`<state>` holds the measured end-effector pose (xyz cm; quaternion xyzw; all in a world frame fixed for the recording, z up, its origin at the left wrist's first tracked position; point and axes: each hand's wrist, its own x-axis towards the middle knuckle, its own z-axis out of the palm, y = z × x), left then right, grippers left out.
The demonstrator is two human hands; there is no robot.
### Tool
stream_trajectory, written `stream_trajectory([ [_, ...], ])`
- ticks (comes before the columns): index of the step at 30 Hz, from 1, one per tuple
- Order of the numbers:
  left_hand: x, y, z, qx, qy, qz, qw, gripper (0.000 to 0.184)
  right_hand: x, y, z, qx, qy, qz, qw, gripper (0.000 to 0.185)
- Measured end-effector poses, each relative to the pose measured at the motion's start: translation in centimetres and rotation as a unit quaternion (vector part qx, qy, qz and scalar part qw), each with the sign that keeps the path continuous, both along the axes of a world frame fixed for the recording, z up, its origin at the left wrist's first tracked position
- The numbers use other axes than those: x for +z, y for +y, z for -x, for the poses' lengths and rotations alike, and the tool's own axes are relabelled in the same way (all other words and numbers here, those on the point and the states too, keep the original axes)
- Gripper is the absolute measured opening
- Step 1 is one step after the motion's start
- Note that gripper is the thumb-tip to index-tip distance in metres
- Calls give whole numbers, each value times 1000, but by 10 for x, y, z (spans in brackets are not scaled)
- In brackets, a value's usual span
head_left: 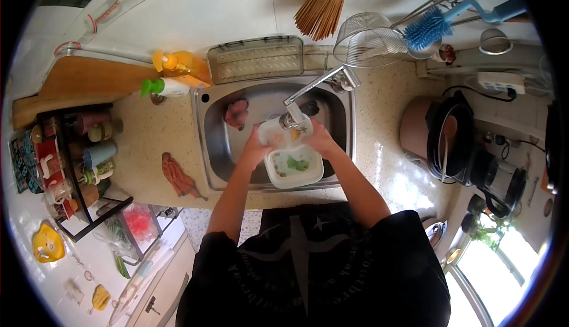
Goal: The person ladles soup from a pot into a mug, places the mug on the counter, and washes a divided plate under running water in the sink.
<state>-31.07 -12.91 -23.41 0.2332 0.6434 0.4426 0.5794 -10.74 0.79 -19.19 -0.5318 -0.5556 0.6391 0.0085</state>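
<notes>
Over the steel sink (222, 149), both my hands hold a white container (287, 126) under the faucet (291, 117). My left hand (255, 149) grips its left side, and my right hand (320, 139) grips its right side. Small orange and pinkish bits lie in it, too small to name. Just below, nearer my body, a second white container (294, 179) holds something green and touches or overlaps the first one. A reddish-pink cloth or sponge (236, 115) lies in the sink at the upper left, and a dark item (309, 109) lies behind the faucet.
An orange bottle (185, 66), a green-topped bottle (169, 87) and a clear rack (256, 60) stand behind the sink. A brown-red cloth (178, 176) lies on the left counter. A wire basket (370, 39) hangs at the back; a cooker (418, 128) stands at right.
</notes>
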Motion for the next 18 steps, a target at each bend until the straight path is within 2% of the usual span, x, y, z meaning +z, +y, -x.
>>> stream_trajectory([
  [2,-27,-8,-6,15,49,-24,998,79,3,-1,1,19,-16,-42,999,65],
  [5,16,3,-15,5,195,48,980,82,15,-4,6,55,-49,-128,989,70],
  [8,21,6,-23,28,229,71,970,86,24,-6,11,52,-88,-159,982,84],
  [11,18,3,-28,46,284,56,956,70,26,-7,14,63,-133,-189,971,96],
  [14,26,6,-28,87,186,52,977,47,27,-9,20,85,-177,-210,958,94],
  [17,-17,-6,-26,140,119,-30,982,27,28,-8,26,105,-216,-212,947,82],
  [18,-12,-6,-25,141,117,-16,983,25,26,-8,27,102,-212,-221,946,77],
])
